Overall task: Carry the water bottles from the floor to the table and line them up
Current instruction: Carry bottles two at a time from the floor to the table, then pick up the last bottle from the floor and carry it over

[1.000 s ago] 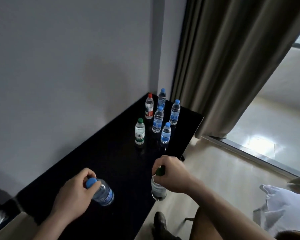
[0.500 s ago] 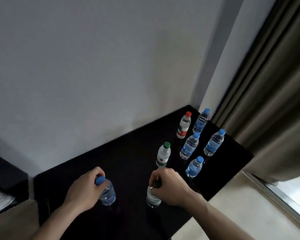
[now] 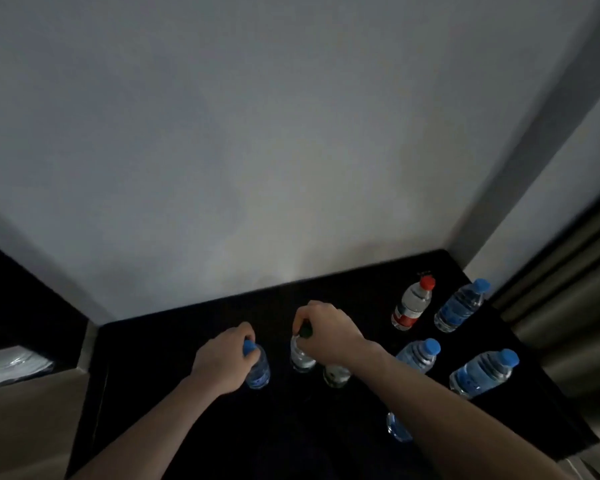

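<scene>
Left hand [image 3: 219,363]: low in the frame, left of centre; its fingers are curled over the neck of the blue-capped bottle [image 3: 257,367], gripping it from above, probably so the bottle can be stood down straight.
Blue-capped bottle: clear plastic with a blue label, upright, its base at or just above the black surface [image 3: 160,375]; contact itself I cannot make out.
Right hand [image 3: 328,332]: just right of it, near centre; its fingers are wrapped round the dark cap of the dark-capped bottle [image 3: 301,356], the same top-down hold.
Dark-capped bottle: clear with a pale label, upright, close beside the blue-capped one; the two look meant to go down side by side to extend a line.
Half-hidden bottle [image 3: 336,375]: just below the right wrist, only its lower body shows.
Standing group: lower right of the frame, a red-capped bottle [image 3: 413,303] and three blue-capped ones [image 3: 463,304] [image 3: 418,356] [image 3: 484,372], upright and apart, in two loose rows.
Bottle scrap [image 3: 397,427]: a blue bit peeps out under the right forearm; too hidden to say more.
Progress: both carried bottles are over the surface, not yet let go.
</scene>
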`<control>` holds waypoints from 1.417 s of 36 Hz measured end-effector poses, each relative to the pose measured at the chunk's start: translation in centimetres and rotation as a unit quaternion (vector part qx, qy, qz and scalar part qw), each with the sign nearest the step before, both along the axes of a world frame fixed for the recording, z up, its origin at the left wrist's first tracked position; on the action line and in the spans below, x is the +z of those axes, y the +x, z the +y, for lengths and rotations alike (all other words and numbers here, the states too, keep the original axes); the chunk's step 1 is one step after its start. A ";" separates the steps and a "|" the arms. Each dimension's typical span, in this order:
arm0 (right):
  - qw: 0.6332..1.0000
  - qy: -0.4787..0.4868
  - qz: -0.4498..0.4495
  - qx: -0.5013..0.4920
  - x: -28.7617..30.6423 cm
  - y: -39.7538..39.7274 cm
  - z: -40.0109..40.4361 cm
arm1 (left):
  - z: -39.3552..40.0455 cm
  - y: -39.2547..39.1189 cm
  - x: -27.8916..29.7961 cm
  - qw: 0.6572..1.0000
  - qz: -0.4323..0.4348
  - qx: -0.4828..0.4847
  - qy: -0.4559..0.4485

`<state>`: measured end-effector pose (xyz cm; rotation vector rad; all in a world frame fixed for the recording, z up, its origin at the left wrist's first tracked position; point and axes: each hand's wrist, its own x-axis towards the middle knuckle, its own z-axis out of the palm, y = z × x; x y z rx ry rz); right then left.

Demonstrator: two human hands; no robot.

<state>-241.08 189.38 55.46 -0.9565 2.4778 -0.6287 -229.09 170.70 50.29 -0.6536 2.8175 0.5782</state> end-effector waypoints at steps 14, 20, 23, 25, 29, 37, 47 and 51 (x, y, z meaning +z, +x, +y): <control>0.998 0.055 -0.022 -0.032 -2.3 -8.5 0.3 | 4.2 -4.3 -1.3 0.999 0.024 -0.021 0.010; 0.996 0.073 -0.026 -0.047 -3.6 -10.1 1.5 | 5.4 -5.9 -1.8 0.998 0.042 -0.034 0.008; 0.995 0.085 -0.028 -0.052 -4.1 -10.5 2.1 | 5.7 -6.7 -1.8 0.998 0.049 -0.040 0.000; 0.994 0.089 -0.026 -0.055 -4.4 -10.8 2.4 | 6.0 -7.2 -1.8 0.998 0.052 -0.041 -0.009; 0.994 0.077 -0.025 -0.076 -4.5 -11.0 3.1 | 6.7 -8.0 -1.9 0.997 0.060 -0.045 -0.022; 0.993 0.069 -0.027 -0.089 -4.6 -10.8 4.4 | 6.6 -8.0 -1.8 0.997 0.060 -0.035 -0.038; 0.990 0.046 -0.017 -0.133 -2.6 -8.5 5.1 | 6.8 -5.6 -0.8 0.996 0.073 -0.040 -0.021; 0.983 -0.054 0.016 -0.174 -1.1 -5.5 5.6 | 6.4 -3.2 0.8 0.995 0.097 -0.032 0.018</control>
